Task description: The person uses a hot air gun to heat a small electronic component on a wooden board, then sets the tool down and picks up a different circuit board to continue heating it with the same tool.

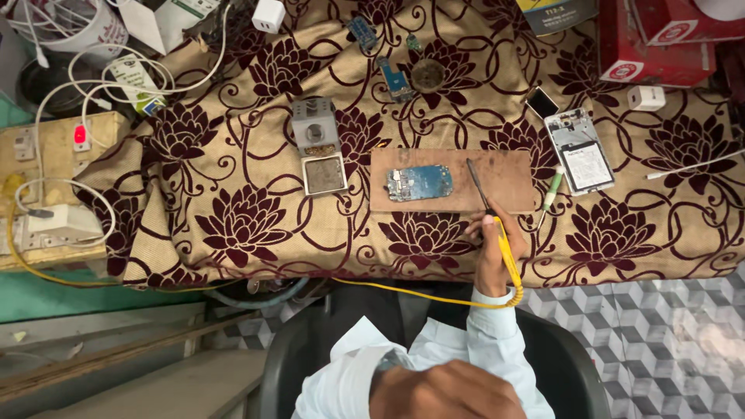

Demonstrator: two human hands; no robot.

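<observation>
The right hand [490,247] grips a yellow-handled soldering iron [497,225], its dark tip resting on a brown rectangular wooden board [512,167] beside a blue circuit board [419,183]; the left hand [442,392] hangs low, off the table.

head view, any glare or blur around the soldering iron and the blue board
Head view: lighting is soft and even, the soldering iron and blue circuit board are sharp; the open phone shows mild glare; the left hand at the bottom edge is blurred.

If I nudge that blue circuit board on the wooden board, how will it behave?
The blue circuit board looks thin and flat, so it is probably light and would slide rather than roll. It lies loose on the wooden board, apparently unclamped. Its exposed components suggest it is fragile. The right hand holds a soldering iron beside it.
</observation>
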